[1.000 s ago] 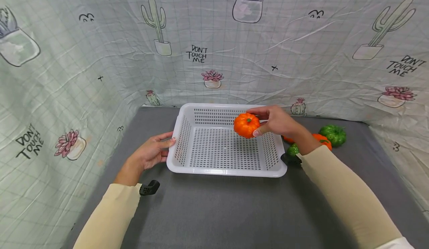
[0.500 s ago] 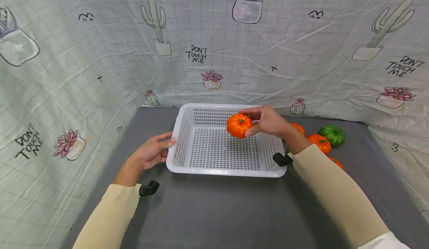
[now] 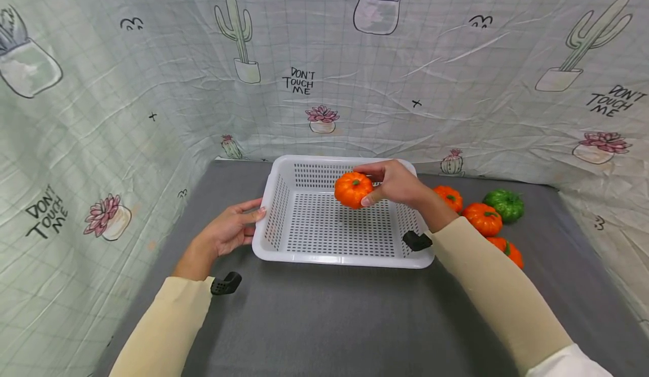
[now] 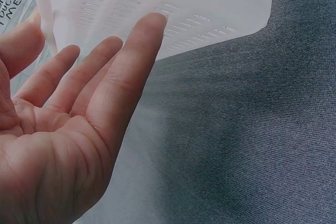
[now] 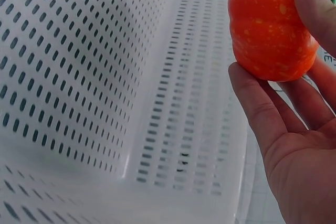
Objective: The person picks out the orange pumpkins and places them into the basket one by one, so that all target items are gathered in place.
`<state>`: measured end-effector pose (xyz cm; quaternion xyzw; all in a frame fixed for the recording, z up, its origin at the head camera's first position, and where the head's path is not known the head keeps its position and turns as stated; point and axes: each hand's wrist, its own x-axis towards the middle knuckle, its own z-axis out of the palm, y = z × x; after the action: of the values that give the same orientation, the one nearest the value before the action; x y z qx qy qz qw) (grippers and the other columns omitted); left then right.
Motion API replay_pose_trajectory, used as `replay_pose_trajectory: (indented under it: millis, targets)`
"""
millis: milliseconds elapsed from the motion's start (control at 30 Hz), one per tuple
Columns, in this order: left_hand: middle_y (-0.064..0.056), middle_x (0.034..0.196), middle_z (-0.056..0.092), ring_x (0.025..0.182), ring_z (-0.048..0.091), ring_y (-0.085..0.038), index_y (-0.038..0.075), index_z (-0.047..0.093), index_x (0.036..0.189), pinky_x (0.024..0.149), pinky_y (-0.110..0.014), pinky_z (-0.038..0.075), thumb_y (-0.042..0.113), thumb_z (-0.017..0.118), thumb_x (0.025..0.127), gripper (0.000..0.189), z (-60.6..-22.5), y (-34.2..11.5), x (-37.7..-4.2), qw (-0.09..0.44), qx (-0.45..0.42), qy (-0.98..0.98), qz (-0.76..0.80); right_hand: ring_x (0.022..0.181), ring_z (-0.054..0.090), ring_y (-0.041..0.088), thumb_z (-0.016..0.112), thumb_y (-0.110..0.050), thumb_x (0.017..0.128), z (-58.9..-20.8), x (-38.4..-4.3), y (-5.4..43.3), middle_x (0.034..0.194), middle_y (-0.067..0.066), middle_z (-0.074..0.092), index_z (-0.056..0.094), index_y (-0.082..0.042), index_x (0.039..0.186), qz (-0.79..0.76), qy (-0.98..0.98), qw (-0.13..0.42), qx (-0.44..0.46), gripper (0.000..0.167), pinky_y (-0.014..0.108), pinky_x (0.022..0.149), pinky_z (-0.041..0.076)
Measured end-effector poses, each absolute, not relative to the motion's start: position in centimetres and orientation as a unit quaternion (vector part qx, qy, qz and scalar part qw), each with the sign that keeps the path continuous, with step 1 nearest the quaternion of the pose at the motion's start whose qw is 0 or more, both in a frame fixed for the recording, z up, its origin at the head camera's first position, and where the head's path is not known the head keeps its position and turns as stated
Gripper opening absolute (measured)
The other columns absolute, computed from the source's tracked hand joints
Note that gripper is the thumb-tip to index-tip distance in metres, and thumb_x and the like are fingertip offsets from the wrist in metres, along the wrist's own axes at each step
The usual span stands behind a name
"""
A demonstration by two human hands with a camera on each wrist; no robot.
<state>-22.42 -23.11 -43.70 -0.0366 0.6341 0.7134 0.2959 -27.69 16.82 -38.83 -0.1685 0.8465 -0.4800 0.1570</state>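
Note:
An orange toy pumpkin (image 3: 353, 190) with a small green stem is held in my right hand (image 3: 398, 184), thumb on one side and fingers on the other. It hangs over the inside of a white plastic basket (image 3: 342, 260) with slotted walls and floor. The right wrist view shows the pumpkin's (image 5: 270, 30) yellow-flecked side between thumb and fingers, apart from the basket floor. At the basket's left end, my left hand (image 3: 232, 229) holds the rim. In the left wrist view, its thumb reaches over the rim and the other fingers (image 4: 123, 77) lie along the outer wall.
Right of the basket, several more toy pumpkins sit on the grey tabletop (image 3: 324, 320): orange ones, such as the middle one (image 3: 483, 219), and a green one (image 3: 504, 205). My right forearm partly covers that group. A cactus-print cloth (image 3: 329, 44) rises behind the table.
My right hand has carried the orange pumpkin leftward over the basket, uncovering more pumpkins on the right. The left hand and basket have stayed put.

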Motion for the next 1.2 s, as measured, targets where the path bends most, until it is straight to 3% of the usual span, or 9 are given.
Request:
replay_pose_trajectory:
  millis: [1200]
  targets:
    - [0.005,0.114,0.072,0.1,0.076,-0.019,0.014,0.023,0.167,0.084,-0.04,0.061,0.028,0.063,0.105,0.075,-43.9,-23.1,-22.4,0.294,-0.035,0.635,0.713,0.131,0.061,0.034,0.093,-0.005,0.075,-41.3,-29.0,11.8,0.147,0.01,0.063,0.064,-0.015,0.143,-0.496,0.84,0.164,-0.145,0.075,0.048,0.111,0.051]
